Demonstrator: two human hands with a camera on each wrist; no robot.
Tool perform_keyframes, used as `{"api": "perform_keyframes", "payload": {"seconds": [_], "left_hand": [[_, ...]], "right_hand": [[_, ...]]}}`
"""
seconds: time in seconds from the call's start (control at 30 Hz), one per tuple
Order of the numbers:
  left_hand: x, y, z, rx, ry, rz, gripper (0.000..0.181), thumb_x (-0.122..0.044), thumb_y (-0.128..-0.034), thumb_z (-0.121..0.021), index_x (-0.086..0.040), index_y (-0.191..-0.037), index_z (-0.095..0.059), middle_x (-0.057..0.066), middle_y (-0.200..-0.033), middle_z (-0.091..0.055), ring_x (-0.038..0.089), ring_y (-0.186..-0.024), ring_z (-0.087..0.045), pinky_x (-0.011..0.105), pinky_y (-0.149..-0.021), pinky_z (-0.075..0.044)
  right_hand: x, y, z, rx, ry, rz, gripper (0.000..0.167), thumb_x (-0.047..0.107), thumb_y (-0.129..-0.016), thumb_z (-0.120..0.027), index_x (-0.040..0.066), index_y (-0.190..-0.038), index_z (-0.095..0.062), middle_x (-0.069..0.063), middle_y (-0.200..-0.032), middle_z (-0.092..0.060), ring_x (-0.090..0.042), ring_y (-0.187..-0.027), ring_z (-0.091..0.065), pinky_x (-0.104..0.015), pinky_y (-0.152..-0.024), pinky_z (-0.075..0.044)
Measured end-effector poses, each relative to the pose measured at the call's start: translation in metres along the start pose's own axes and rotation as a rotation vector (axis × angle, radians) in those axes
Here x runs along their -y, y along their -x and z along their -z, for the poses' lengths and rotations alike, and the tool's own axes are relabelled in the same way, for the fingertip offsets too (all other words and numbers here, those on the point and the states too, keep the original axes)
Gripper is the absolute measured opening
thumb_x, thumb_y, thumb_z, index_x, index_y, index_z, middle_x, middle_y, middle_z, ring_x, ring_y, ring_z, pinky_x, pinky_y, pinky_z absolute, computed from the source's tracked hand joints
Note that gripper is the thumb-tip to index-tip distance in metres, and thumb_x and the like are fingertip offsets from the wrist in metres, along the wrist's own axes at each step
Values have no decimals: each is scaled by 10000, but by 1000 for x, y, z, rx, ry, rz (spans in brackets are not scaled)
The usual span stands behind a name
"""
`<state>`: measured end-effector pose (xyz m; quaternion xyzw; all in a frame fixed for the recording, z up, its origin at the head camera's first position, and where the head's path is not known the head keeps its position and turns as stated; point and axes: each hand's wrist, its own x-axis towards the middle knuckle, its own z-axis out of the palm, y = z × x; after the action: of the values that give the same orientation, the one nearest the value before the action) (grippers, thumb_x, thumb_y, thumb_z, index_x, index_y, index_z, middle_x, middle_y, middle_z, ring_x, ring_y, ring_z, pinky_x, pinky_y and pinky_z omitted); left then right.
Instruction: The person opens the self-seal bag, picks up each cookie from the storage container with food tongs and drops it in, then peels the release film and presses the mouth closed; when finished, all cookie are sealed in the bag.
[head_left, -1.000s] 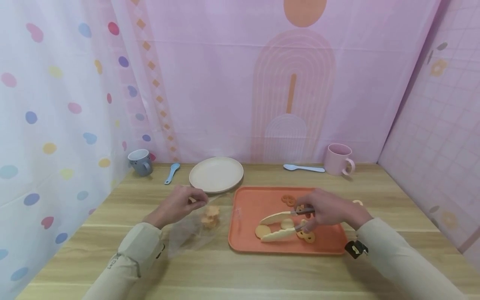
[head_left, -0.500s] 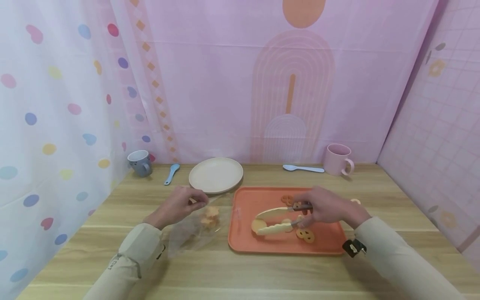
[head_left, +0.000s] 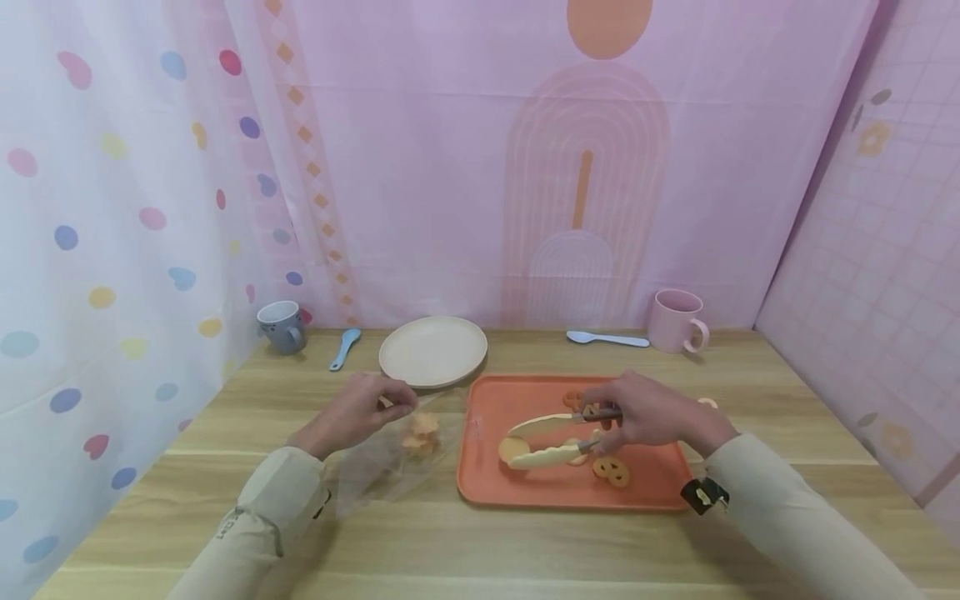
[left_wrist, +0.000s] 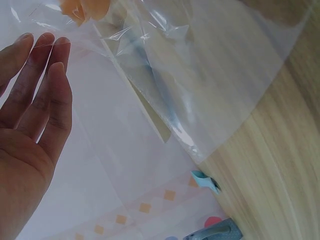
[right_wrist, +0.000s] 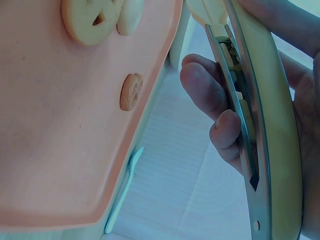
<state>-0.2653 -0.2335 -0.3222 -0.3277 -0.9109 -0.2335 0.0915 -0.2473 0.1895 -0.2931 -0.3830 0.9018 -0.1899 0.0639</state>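
Note:
My right hand (head_left: 652, 412) grips a pair of cream tongs (head_left: 547, 457) over the orange tray (head_left: 498, 400). The tongs' two arms stand apart, with a round biscuit (head_left: 512, 451) at their tips on the tray's left half; whether both tips press on it I cannot tell. In the right wrist view the tongs (right_wrist: 275, 115) lie across the palm, fingers curled round them. My left hand (head_left: 363, 410) pinches the edge of a clear plastic bag (head_left: 375, 467), which holds orange-brown pieces (head_left: 422, 432). The left wrist view shows the fingertips at the bag (left_wrist: 200, 100).
Pretzel-shaped biscuits (head_left: 611, 472) lie on the tray near the tongs. Behind stand a cream plate (head_left: 432, 352), a grey mug (head_left: 281, 327), a blue spoon (head_left: 345, 348), a pale blue spoon (head_left: 607, 338) and a pink mug (head_left: 675, 321). Curtains bound the table.
The tongs have moved a little left and away from me, and the round biscuit at their tips has shifted left on the tray. My left hand has stayed at the bag.

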Motion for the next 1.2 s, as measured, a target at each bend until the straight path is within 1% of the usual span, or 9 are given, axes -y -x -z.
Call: {"api": "perform_keyframes", "payload": {"seconds": [0.03,0.1,0.17,0.33,0.4,0.6,0.67,0.93,1.2], "left_hand": [[0,0,0,1,0,0,68,-59,-911,-713,-97,-935,-764,3,-900,-781,148,-854,-744,233,-706,-574],[0,0,1,3,0,-1,68,-58,-912,-710,-93,-936,-762,14,-901,-781,151,-855,-744,236,-707,-574],[-1,1,1,3,-1,-1,67,-57,-913,-707,-90,-937,-761,23,-904,-782,157,-857,-744,241,-711,-576],[-1,4,2,6,11,5,69,-57,-917,-704,-88,-944,-759,32,-913,-782,162,-865,-742,239,-714,-578],[-1,5,2,7,14,10,71,-57,-917,-705,-94,-943,-760,25,-915,-780,160,-866,-740,232,-711,-574],[-3,4,6,1,20,10,75,-63,-921,-702,-106,-945,-759,24,-929,-780,163,-873,-739,244,-708,-575],[-3,4,7,1,17,11,74,-65,-922,-702,-105,-947,-759,26,-933,-781,161,-875,-740,247,-711,-575],[-3,4,11,-1,25,5,78,-53,-924,-695,-89,-957,-756,55,-949,-782,166,-878,-740,235,-706,-568],[-2,4,11,8,36,15,78,-63,-932,-690,-92,-958,-757,50,-960,-780,164,-895,-735,238,-717,-563]], "right_hand": [[1,0,0,2,-6,-6,473,319,-779,-857,149,-1190,-699,104,-742,-600,-19,-628,-470,-195,-572,-406],[1,-1,0,2,-7,-6,467,307,-779,-857,146,-1188,-700,103,-745,-609,-18,-629,-476,-198,-571,-412],[1,0,0,-3,-11,-9,452,299,-778,-858,148,-1175,-703,105,-753,-622,-20,-632,-488,-203,-576,-428],[2,1,-1,-6,-36,-18,350,306,-775,-862,185,-1065,-708,107,-738,-623,-24,-620,-490,-205,-571,-437],[2,1,-2,-5,-45,-21,355,317,-776,-861,186,-1068,-709,111,-760,-639,-23,-631,-502,-204,-582,-448],[1,2,-1,-20,-20,3,376,337,-774,-862,156,-1065,-706,94,-749,-610,-22,-633,-493,-207,-575,-443],[1,1,0,-25,-17,-4,382,339,-769,-865,156,-1064,-706,96,-738,-600,-20,-628,-488,-206,-576,-439],[1,1,4,-39,-9,24,373,308,-781,-860,161,-1080,-692,92,-765,-668,-7,-641,-548,-216,-603,-470],[4,0,6,-35,0,-7,386,301,-779,-861,175,-1105,-696,118,-775,-668,-8,-651,-558,-215,-614,-477]]}}
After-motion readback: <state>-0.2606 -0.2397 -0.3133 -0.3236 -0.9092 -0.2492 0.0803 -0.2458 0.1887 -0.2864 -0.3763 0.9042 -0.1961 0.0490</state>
